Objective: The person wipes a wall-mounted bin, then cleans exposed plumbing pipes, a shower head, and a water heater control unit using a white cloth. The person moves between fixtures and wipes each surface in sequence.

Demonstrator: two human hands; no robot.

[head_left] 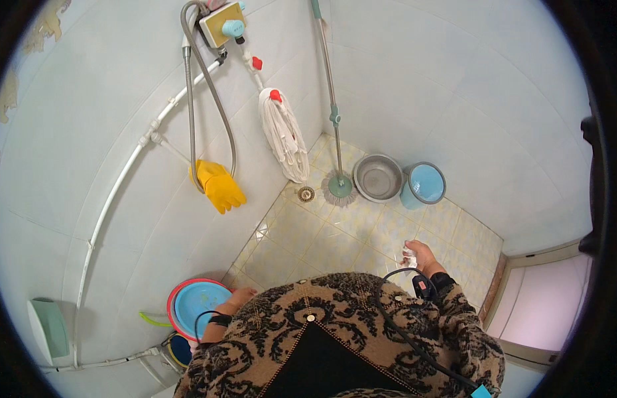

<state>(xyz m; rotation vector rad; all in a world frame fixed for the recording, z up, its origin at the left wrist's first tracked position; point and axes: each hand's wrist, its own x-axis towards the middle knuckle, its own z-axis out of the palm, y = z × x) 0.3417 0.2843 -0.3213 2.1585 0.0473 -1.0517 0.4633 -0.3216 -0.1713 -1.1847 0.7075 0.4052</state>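
Note:
My right hand (424,257) is out over the tiled floor, its fingers closed on a small crumpled white thing (409,255) that looks like a wad of tissue or cloth. Low on the left, my left hand (241,298) is beside the rim of a light blue basin (201,306), which is nested with a red one (171,309). The patterned coat hides part of that hand, and its fingers do not show clearly. Black bands with a cable are on both wrists.
In the corner stand a mop (339,187), a grey basin (377,178) and a blue bucket (424,184). A floor drain (306,194) lies near them. Yellow gloves (219,187), a white hose bundle (284,136) and pipes (116,179) hang along the left wall. A doorway (540,302) is at right.

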